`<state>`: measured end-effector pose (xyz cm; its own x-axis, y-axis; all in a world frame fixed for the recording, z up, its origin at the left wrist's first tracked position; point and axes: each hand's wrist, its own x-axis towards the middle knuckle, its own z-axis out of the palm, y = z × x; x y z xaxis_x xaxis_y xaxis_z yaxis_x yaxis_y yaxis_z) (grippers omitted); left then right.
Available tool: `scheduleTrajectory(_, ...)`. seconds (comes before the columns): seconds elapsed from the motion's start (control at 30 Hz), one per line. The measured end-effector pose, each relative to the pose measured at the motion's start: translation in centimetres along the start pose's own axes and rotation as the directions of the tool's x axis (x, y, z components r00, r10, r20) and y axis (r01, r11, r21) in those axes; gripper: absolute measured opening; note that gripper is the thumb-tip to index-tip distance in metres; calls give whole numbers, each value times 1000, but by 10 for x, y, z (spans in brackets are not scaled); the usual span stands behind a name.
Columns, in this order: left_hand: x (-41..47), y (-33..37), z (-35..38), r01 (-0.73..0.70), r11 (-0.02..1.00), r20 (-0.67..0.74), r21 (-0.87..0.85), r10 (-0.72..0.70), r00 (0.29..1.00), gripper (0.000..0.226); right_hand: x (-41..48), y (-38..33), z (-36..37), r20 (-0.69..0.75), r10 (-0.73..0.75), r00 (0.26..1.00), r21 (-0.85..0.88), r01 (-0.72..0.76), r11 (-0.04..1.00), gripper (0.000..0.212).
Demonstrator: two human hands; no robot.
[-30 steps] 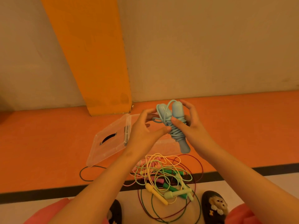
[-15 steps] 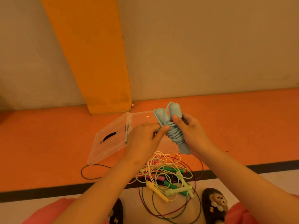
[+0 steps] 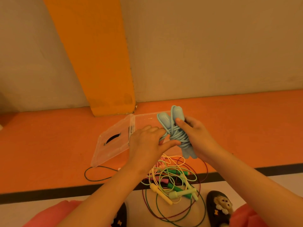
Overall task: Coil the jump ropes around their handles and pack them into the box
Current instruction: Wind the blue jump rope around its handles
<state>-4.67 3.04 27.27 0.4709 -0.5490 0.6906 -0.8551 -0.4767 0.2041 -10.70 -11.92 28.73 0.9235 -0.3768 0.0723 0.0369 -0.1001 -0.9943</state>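
A light blue jump rope (image 3: 176, 131) has its cord wound around its two handles, which stand side by side and tilt left. My right hand (image 3: 195, 136) grips the bundle from the right. My left hand (image 3: 147, 145) pinches the cord at the bundle's left side with thumb and fingers. Behind the hands lies a clear plastic box (image 3: 147, 119) with its lid (image 3: 113, 145) folded open to the left. A tangled pile of loose jump ropes (image 3: 173, 182) in yellow, green, pink and dark red lies on the floor below the hands.
An orange floor strip (image 3: 49, 153) runs along the beige wall (image 3: 213, 46), with an orange pillar (image 3: 101, 63) behind the box. A black line (image 3: 41, 194) borders a pale floor. My dark slippers (image 3: 218, 208) and pink trouser knees sit at the bottom edge.
Both hands have lowered the blue bundle slightly and tilted it left. My left fingers moved from open beside the bundle to pinching its cord.
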Motion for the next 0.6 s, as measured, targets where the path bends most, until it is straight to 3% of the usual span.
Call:
scheduleTrajectory(0.1, 2, -2, 2, 19, 997, 17, 76, -20, 1000, 47, 0, 0, 0, 52, 28, 998, 133, -34, 991, 22)
scheduleTrajectory(0.23, 11, -12, -2, 229, 969, 132, -95, -215, 968, 59, -3, 0, -4, 263, 76, 962, 226, -138, 964, 40)
scheduleTrajectory(0.33, 12, -20, -1, 255, 923, 209, -288, -199, 957, 67, 0, 6, -4, 202, 17, 979, 206, -59, 977, 53)
scheduleTrajectory(0.47, 8, -20, 8, 299, 857, 216, -419, -226, 950, 70, 6, 18, -1, 160, 11, 987, 244, -51, 968, 52)
scheduleTrajectory(0.6, 1, -29, 11, 430, 728, 313, -534, -302, 900, 79, 10, 26, 8, 150, 53, 987, 285, -94, 954, 26)
